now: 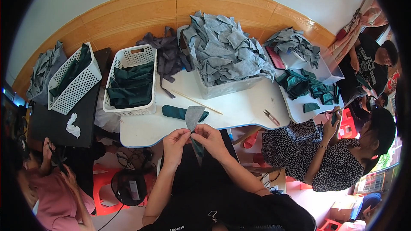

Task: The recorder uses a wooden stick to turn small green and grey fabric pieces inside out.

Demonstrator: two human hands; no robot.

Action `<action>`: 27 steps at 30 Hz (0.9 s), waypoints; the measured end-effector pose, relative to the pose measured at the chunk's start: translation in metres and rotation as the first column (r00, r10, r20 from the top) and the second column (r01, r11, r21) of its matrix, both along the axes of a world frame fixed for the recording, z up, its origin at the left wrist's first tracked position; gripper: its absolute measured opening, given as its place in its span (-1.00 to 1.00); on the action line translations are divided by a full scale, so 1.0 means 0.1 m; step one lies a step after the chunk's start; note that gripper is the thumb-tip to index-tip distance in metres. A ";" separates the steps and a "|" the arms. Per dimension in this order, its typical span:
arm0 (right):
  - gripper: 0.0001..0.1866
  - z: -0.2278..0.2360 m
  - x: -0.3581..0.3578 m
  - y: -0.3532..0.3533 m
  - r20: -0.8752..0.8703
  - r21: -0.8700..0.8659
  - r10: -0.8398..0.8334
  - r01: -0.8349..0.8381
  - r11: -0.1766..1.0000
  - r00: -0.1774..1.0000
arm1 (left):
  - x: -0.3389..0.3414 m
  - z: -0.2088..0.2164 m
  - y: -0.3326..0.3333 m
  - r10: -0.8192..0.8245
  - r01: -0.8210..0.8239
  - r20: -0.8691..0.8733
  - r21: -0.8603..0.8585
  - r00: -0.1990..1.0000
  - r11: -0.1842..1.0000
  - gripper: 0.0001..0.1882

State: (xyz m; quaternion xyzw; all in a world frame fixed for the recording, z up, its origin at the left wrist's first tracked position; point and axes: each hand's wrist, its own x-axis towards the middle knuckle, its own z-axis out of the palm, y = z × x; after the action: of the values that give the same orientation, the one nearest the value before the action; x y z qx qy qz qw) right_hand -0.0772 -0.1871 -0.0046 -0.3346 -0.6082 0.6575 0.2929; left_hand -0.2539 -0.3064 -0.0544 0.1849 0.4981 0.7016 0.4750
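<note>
From my distant seat I am watching the left hand (pixel 175 143) and the right hand (pixel 212 142) working close together at the near edge of the white table (pixel 246 106). Both are pinching a grey-and-green cloth piece (pixel 195 117) at its narrow middle, thumbs and forefingers closing on it, the two grips almost touching. Its grey end is spreading away from me, across a green cloth bundle (pixel 172 111); whether it is resting on that or hanging just above, I cannot tell. Its green end is dangling on the near side, over the black clothing (pixel 214 164).

What I am minding is slippage: so little cloth is sitting between the fingertips that one loosening pinch could be letting the layers slide apart or twist. The dangling end could be catching on the clothing, and dark green against black is making a fold there hard to spot. The grey end, overlapping the bundle, could be dragging it nearer if the hands pull back. Just beyond, a thin stick (pixel 198 102) is lying loose, where a sweeping cloth could be rolling it. The snips (pixel 271 118) are lying well apart, to the right.
</note>
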 end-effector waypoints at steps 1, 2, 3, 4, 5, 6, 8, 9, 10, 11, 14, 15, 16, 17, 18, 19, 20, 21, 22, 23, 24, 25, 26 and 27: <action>-0.74 0.03 -0.03 0.01 0.077 0.045 0.021 -0.024 0.999 0.997 | -0.03 -0.05 -0.01 0.007 -0.007 -0.001 -0.002 1.000 1.000 -0.85; -0.74 0.05 -0.06 0.01 0.153 0.088 0.038 -0.052 0.995 0.987 | -0.06 -0.10 -0.02 0.008 -0.008 -0.052 -0.007 0.999 1.000 -0.86; -0.74 0.06 -0.07 0.02 0.154 0.086 0.044 -0.058 0.995 0.987 | -0.06 -0.14 -0.03 0.007 -0.008 -0.100 -0.010 0.995 1.000 -0.88; -0.75 0.07 -0.08 0.02 0.180 0.125 0.041 -0.064 0.990 0.983 | -0.04 -0.17 -0.07 0.014 -0.015 -0.100 -0.012 0.995 1.000 -0.88; -0.75 0.08 -0.10 0.02 0.205 0.164 0.039 -0.074 0.984 0.978 | 0.00 -0.19 -0.11 0.038 -0.040 -0.139 -0.007 0.990 0.999 -0.88; -0.75 -0.04 -0.07 0.04 0.206 0.166 0.046 -0.081 0.983 0.977 | 0.07 -0.19 -0.10 0.060 -0.060 -0.176 0.004 0.983 0.998 -0.88; -0.75 -0.44 0.08 0.12 0.121 0.082 -0.033 0.023 0.996 0.992 | 0.27 0.03 0.00 0.075 -0.088 -0.337 -0.022 0.938 0.996 -0.88; -0.79 -0.29 -0.02 -0.03 0.221 0.228 -0.069 0.017 0.974 0.973 | 0.25 -0.02 -0.11 0.122 -0.143 -0.346 -0.036 0.930 0.989 -0.89; -0.79 -0.24 -0.09 -0.12 0.209 0.220 -0.029 -0.018 0.975 0.978 | 0.27 -0.02 -0.18 0.141 -0.186 -0.465 -0.052 0.874 0.981 -0.88; -0.76 -0.25 -0.10 -0.21 0.280 0.314 -0.128 0.035 0.949 0.951 | 0.33 0.04 -0.21 0.153 -0.196 -0.540 -0.023 0.827 0.980 -0.87; -0.71 -0.24 -0.03 -0.35 0.349 0.476 -0.249 0.058 0.877 0.903 | 0.57 0.06 -0.26 0.202 -0.238 -0.567 0.010 0.799 0.971 -0.87; -0.69 -0.21 -0.04 -0.35 0.370 0.492 -0.219 0.009 0.870 0.903 | 0.60 0.03 -0.28 0.171 -0.218 -0.507 -0.036 0.845 0.975 -0.87; -0.69 -0.25 -0.03 -0.35 0.363 0.493 -0.198 -0.008 0.870 0.910 | 0.61 0.02 -0.30 0.147 -0.192 -0.534 -0.030 0.833 0.981 -0.89; -0.68 -0.33 -0.04 -0.38 0.221 0.535 -0.189 0.043 0.844 0.957 | 0.60 -0.13 -0.31 0.125 -0.145 -0.337 -0.036 0.933 0.989 -0.86; -0.66 -0.41 -0.05 -0.38 0.076 0.564 -0.167 0.096 0.820 0.983 | 0.58 -0.26 -0.31 0.097 -0.100 -0.122 -0.024 0.988 0.995 -0.83; -0.68 -0.47 0.05 -0.33 0.114 0.522 -0.161 0.079 0.849 0.980 | 0.63 -0.15 -0.24 0.103 -0.107 -0.119 -0.022 0.988 0.994 -0.83; -0.68 -0.52 0.17 -0.28 0.116 0.525 -0.156 0.073 0.848 0.981 | 0.69 -0.03 -0.19 0.158 -0.153 0.109 -0.053 0.981 0.987 -0.78; -0.71 -0.49 0.20 -0.26 0.129 0.458 -0.110 0.040 0.888 0.986 | 0.66 0.05 -0.18 0.218 -0.198 0.320 -0.094 0.922 0.976 -0.73; -0.74 -0.45 0.21 -0.29 0.137 0.390 -0.063 0.005 0.921 0.989 | 0.57 0.04 -0.21 0.230 -0.212 0.312 -0.091 0.922 0.973 -0.73; -0.80 -0.41 0.19 -0.34 0.163 0.356 -0.040 -0.021 0.934 0.986 | 0.48 0.02 -0.24 0.132 -0.122 0.362 -0.051 0.923 0.991 -0.70; -0.80 -0.39 0.20 -0.45 0.160 0.353 -0.034 -0.025 0.935 0.987 | 0.44 0.01 -0.31 0.028 -0.025 0.410 -0.012 0.912 1.000 -0.66; -0.80 -0.37 0.21 -0.57 0.166 0.285 -0.054 0.004 0.958 0.985 | 0.47 0.01 -0.37 0.040 -0.021 0.357 -0.056 0.933 0.998 -0.72; -0.79 -0.36 0.21 -0.67 0.176 0.216 -0.074 0.035 0.976 0.982 | 0.51 0.00 -0.43 0.046 -0.026 0.356 -0.061 0.934 0.998 -0.72; -0.79 -0.37 0.23 -0.70 0.177 0.215 -0.073 0.033 0.976 0.982 | 0.56 0.00 -0.46 0.040 -0.018 0.357 -0.067 0.933 0.998 -0.73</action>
State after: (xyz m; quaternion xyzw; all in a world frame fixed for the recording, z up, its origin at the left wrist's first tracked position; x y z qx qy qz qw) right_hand -0.0543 -0.2573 -0.0414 -0.3770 -0.6897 0.5476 0.2870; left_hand -0.1975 -0.3529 -0.0541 0.0318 0.4275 0.7146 0.5528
